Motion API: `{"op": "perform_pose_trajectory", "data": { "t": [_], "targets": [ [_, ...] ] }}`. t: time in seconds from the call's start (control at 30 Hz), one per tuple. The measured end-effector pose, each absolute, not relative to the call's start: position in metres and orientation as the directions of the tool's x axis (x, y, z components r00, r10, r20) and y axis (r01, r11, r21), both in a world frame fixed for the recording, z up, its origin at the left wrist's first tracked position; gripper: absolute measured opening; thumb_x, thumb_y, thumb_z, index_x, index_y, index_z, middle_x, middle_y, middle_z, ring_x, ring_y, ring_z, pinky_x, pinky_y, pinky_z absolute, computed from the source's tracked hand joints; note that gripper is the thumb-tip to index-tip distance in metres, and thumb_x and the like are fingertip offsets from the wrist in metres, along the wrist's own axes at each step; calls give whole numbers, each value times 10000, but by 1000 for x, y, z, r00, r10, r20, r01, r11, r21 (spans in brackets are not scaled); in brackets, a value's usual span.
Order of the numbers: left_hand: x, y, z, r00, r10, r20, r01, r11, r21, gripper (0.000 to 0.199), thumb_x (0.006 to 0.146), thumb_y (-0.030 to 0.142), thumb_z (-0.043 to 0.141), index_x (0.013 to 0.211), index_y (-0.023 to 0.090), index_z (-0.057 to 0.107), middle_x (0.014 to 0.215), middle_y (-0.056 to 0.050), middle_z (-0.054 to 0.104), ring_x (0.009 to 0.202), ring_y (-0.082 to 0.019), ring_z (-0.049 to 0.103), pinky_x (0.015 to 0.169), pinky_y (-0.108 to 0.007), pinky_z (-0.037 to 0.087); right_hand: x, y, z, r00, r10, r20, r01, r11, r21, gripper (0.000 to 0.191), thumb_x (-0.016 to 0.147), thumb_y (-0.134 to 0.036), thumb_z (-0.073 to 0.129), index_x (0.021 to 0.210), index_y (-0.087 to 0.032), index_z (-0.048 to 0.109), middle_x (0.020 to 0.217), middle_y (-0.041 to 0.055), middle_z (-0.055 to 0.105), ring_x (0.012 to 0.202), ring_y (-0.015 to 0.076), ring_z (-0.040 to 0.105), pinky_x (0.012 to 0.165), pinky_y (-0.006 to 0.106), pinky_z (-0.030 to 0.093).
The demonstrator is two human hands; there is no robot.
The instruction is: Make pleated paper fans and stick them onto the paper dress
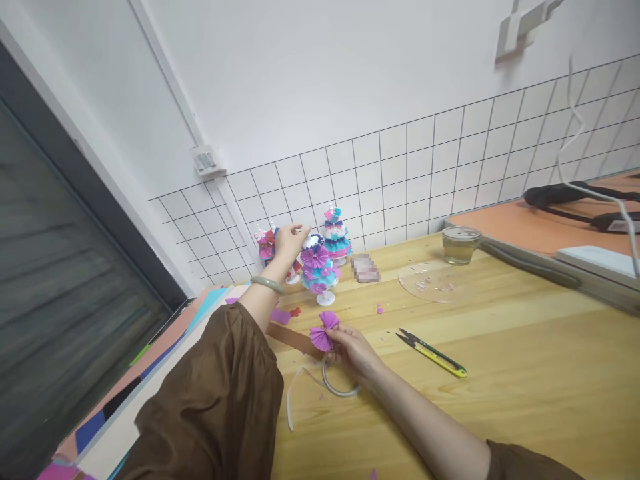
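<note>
My right hand pinches a purple pleated paper bow above the wooden table. My left hand reaches over the table beside the top of the nearest small paper tree; its visible fingers stretch out to the right, and I see nothing held in them. That tree has purple, blue and white tiers on a white stand. Another tiered paper tree stands behind it, and a red and pink one is partly hidden by my left hand. Under my right hand lie a silvery ring and a white ribbon.
Yellow-handled thread snips lie to the right. Farther back are a clear dish with small beads and a lidded glass jar. Coloured paper sheets cover the left edge. A brown strip and purple scraps lie nearby.
</note>
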State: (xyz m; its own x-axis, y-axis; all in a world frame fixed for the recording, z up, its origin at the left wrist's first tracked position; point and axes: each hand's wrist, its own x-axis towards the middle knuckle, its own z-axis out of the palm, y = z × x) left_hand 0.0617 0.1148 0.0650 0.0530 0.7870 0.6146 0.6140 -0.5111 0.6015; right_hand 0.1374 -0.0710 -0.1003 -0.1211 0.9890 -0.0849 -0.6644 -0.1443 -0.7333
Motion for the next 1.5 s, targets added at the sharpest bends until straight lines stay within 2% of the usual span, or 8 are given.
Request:
{"op": "perform_pose_trajectory", "data": {
  "t": [0.2, 0.43, 0.6, 0.8, 0.93, 1.07, 1.23, 1.5],
  "targets": [
    [72, 121, 68, 110, 754, 647, 750, -490, 444, 253, 683, 404, 592, 774, 187, 685, 741, -45, 665, 721, -174, 595, 635, -252, 422, 137, -70, -98, -143, 986, -91, -659, -163, -734, 245, 600, -331, 714, 671, -134, 588, 567, -14, 578, 450, 45, 470, 429, 154, 377],
    [59, 120, 73, 192, 731, 655, 746, -542, 387, 222, 710, 321, 581, 825, 173, 700, 810, -58, 691, 769, -165, 615, 691, -243, 443, 138, -72, -96, -176, 981, -85, -646, -180, -742, 247, 605, -330, 707, 733, -130, 637, 611, 8, 607, 472, 55, 481, 442, 165, 378],
    [46, 119, 77, 169, 765, 622, 753, -507, 419, 231, 682, 314, 620, 842, 165, 697, 839, -64, 689, 793, -162, 616, 717, -245, 461, 140, -72, -93, -144, 987, -65, -643, -143, -752, 260, 594, -337, 713, 738, -127, 660, 632, 25, 627, 475, 67, 477, 430, 176, 371],
    [35, 112, 78, 203, 786, 584, 637, -559, 531, 246, 657, 302, 647, 850, 159, 697, 808, -71, 688, 748, -164, 613, 712, -277, 473, 147, -70, -92, -80, 997, -8, -642, -58, -764, 257, 589, -337, 719, 741, -135, 667, 596, 0, 610, 493, 70, 477, 457, 181, 371],
    [34, 98, 80, 222, 804, 552, 535, -574, 620, 260, 633, 305, 670, 841, 153, 701, 767, -76, 687, 716, -168, 607, 708, -297, 473, 152, -68, -91, 12, 1000, 10, -651, 15, -759, 247, 584, -350, 722, 697, -141, 654, 579, -9, 601, 501, 77, 478, 472, 190, 363],
    [39, 81, 81, 259, 814, 520, 464, -577, 672, 282, 617, 294, 688, 852, 138, 699, 759, -79, 690, 683, -163, 600, 675, -293, 475, 159, -66, -87, 145, 989, 29, -628, 115, -770, 291, 574, -368, 725, 755, -147, 668, 643, 9, 641, 531, 95, 506, 502, 209, 374],
    [45, 71, 76, 320, 792, 520, 420, -611, 671, 309, 641, 315, 672, 892, 136, 691, 804, -88, 694, 693, -168, 609, 644, -284, 478, 166, -63, -85, 243, 970, -3, -636, 157, -755, 283, 546, -353, 742, 737, -157, 671, 613, -2, 636, 534, 104, 518, 530, 226, 391],
    [48, 75, 71, 353, 724, 592, 369, -689, 623, 282, 682, 317, 632, 903, 150, 686, 888, -81, 688, 800, -170, 618, 744, -288, 477, 173, -55, -92, 387, 920, -59, -683, 243, -689, 179, 567, -302, 710, 645, -175, 610, 529, -27, 573, 471, 98, 468, 449, 230, 357]
  ]
}}
